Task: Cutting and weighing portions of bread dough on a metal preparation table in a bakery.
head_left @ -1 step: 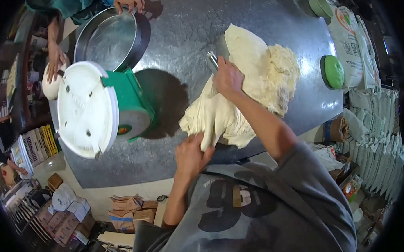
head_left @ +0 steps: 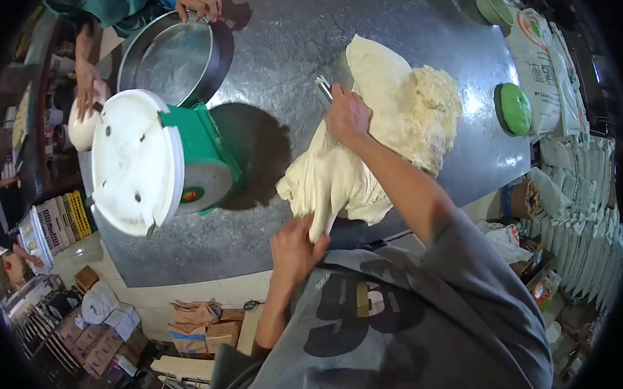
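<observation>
**Dough mass under cut, both hands engaged**

The dough (head_left: 385,122) lies on the metal table (head_left: 277,50) as one long pale mass. Its long axis runs from the upper right, beyond the right hand (head_left: 346,116), down to the lower left, where a tapered tail ends at the left hand (head_left: 294,251). The surface is smooth and stretched along the tail, rough and torn on the far right flank.

The right hand is closed around a metal scraper (head_left: 323,88), whose blade shows just above the knuckles and is pressed against the dough. The left hand is partly closed, fingers pinching the tail's tip at the table's near edge.

A green scale (head_left: 199,164) with a white pan stands well to the left of both hands.

Against the earlier frame, no shift is detectable: dough, hands and scraper hold the same positions.
</observation>
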Demonstrator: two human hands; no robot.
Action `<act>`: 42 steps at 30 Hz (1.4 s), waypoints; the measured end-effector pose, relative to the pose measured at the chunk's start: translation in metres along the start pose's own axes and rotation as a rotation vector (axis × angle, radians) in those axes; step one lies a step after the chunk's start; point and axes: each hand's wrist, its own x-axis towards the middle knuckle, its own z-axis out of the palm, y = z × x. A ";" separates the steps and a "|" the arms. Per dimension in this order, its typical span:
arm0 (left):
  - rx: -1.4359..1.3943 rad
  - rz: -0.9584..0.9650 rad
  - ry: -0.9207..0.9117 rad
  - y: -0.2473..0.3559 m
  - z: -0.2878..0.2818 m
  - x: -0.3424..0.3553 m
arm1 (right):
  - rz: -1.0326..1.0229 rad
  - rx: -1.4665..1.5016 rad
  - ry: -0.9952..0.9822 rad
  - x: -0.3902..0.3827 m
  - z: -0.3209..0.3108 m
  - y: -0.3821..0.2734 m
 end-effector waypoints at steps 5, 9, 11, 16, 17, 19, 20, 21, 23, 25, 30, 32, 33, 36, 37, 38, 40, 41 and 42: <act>-0.144 -0.072 0.081 0.016 -0.011 -0.080 | 0.067 0.089 0.033 -0.005 -0.017 -0.007; -0.002 0.189 0.403 0.011 -0.044 -0.057 | 0.087 0.387 0.249 -0.057 -0.105 -0.004; -0.202 0.218 0.279 0.025 -0.057 0.006 | 0.059 0.354 0.221 -0.080 -0.137 0.007; 0.196 0.411 -0.272 0.008 -0.028 0.183 | 0.156 0.039 -0.188 -0.113 -0.110 0.002; 0.180 0.324 -0.464 -0.008 -0.014 0.200 | 0.166 0.032 -0.190 -0.117 -0.102 -0.006; 0.162 0.240 -0.663 -0.013 -0.009 0.210 | 0.133 0.044 -0.095 -0.117 -0.085 -0.017; 0.187 0.208 -0.650 -0.009 -0.015 0.200 | 0.146 0.040 -0.098 -0.113 -0.072 -0.017; 0.214 0.168 -0.633 -0.005 -0.024 0.182 | 0.138 0.039 -0.069 -0.109 -0.057 -0.018; 0.260 0.231 -0.414 -0.007 -0.030 0.124 | 0.124 0.003 -0.103 -0.100 -0.046 -0.023; 0.231 0.137 -0.355 -0.008 -0.029 0.063 | 0.085 -0.006 -0.062 -0.097 -0.017 -0.025; 0.165 0.139 -0.207 -0.029 -0.039 -0.075 | 0.165 0.058 -0.063 -0.063 0.005 -0.024; -0.155 -0.064 -0.152 -0.046 -0.039 -0.100 | 0.189 0.121 -0.030 -0.067 -0.001 -0.017; -0.152 -0.066 -0.152 -0.042 -0.048 -0.099 | 0.138 0.256 0.126 -0.076 -0.013 -0.010; 0.153 0.198 0.264 -0.011 -0.072 -0.058 | 0.207 0.304 0.142 -0.124 -0.087 0.003; 0.043 0.152 0.220 0.006 -0.067 -0.034 | 0.208 0.306 0.143 -0.137 -0.101 0.009; 0.103 0.186 0.145 0.018 -0.053 -0.007 | 0.208 0.208 0.014 -0.150 -0.111 0.015; 0.269 0.239 0.007 0.030 -0.016 0.039 | 0.217 0.113 -0.116 -0.173 -0.110 0.014; 0.453 0.292 -0.015 0.030 0.004 0.054 | 0.205 0.060 -0.190 -0.183 -0.099 0.011; 0.451 0.293 -0.016 0.018 0.024 0.062 | 0.184 0.009 -0.266 -0.190 -0.088 0.006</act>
